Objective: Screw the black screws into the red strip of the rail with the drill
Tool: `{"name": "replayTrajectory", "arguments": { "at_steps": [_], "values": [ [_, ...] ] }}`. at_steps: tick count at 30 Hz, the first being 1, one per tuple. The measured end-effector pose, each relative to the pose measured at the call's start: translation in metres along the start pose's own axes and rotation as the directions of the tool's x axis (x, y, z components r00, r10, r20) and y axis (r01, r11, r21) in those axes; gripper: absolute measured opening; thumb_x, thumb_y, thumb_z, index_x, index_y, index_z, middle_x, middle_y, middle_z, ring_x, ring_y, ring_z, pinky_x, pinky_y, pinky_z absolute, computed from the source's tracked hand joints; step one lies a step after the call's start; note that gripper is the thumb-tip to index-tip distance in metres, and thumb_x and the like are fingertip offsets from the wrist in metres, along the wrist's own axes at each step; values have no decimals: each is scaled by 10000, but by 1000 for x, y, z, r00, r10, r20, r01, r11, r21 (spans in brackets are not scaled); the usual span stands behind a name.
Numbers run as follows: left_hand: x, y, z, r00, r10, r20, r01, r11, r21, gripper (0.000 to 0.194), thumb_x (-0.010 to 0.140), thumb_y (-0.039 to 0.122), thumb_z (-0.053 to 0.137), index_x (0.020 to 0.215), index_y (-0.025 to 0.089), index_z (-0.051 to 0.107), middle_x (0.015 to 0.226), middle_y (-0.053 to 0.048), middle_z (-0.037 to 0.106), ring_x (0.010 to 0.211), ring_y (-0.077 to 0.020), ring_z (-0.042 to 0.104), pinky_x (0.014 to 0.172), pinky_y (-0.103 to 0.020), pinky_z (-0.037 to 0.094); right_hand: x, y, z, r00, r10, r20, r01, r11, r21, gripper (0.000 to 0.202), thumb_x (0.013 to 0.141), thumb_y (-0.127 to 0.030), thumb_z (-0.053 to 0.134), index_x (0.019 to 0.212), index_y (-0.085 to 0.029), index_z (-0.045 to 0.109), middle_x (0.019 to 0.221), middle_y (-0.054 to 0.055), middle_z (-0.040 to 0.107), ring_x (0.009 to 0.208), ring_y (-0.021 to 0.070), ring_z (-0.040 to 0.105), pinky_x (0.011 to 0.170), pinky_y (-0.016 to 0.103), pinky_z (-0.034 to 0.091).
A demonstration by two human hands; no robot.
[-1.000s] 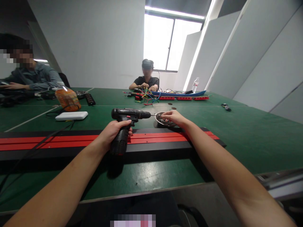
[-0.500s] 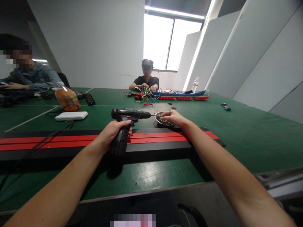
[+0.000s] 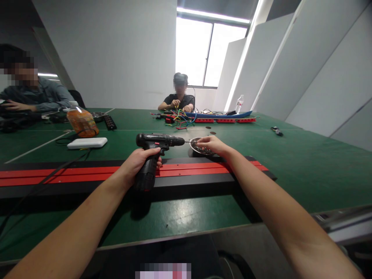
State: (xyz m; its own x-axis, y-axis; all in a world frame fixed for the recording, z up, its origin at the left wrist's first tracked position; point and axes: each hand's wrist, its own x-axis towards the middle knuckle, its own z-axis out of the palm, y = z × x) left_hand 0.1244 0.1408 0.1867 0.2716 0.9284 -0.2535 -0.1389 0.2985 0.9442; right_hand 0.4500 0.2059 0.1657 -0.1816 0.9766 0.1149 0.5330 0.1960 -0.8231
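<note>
My left hand (image 3: 141,164) is wrapped round the grip of a black cordless drill (image 3: 149,141), its thumb below the drill's body. The drill lies level, with its thin bit pointing right. My right hand (image 3: 213,144) pinches at the tip of that bit; whatever is between the fingertips is too small to make out. Just beneath those fingers sits a round metal bowl (image 3: 193,150) holding many small dark pieces that look like screws. A long black bar with red strips (image 3: 186,169) runs across the table under the drill and both forearms.
On the green table (image 3: 305,166) stand an orange drink bottle (image 3: 83,121) and a white box (image 3: 87,143) with a cable. Coloured wires (image 3: 181,118) and a long blue piece (image 3: 223,115) lie farther back. One person (image 3: 180,99) sits opposite, another (image 3: 43,95) at left.
My hands and the drill hold nearly the same position. The person opposite has raised one hand a little; the person at left has shifted slightly.
</note>
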Motion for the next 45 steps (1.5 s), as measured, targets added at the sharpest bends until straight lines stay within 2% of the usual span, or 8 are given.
{"name": "replayTrajectory", "arguments": {
  "at_steps": [18, 45],
  "values": [
    [4, -3, -4, 1000, 9, 9, -9, 1000, 1, 235, 787, 301, 712, 766, 71, 670, 709, -97, 653, 583, -165, 646, 551, -256, 552, -2, -4, 1, 1000, 11, -15, -11, 1000, 3, 387, 745, -455, 749, 950, -127, 766, 850, 86, 696, 718, 166, 560, 633, 271, 410],
    [1, 0, -2, 1000, -8, -12, 8, 1000, -8, 218, 790, 283, 708, 787, 69, 665, 704, -96, 661, 558, -159, 649, 540, -254, 552, -4, -7, 2, 999, 34, -40, -34, 999, 8, 412, 734, -484, 758, 972, -149, 779, 907, 93, 718, 781, 198, 600, 678, 286, 464]
  ]
}}
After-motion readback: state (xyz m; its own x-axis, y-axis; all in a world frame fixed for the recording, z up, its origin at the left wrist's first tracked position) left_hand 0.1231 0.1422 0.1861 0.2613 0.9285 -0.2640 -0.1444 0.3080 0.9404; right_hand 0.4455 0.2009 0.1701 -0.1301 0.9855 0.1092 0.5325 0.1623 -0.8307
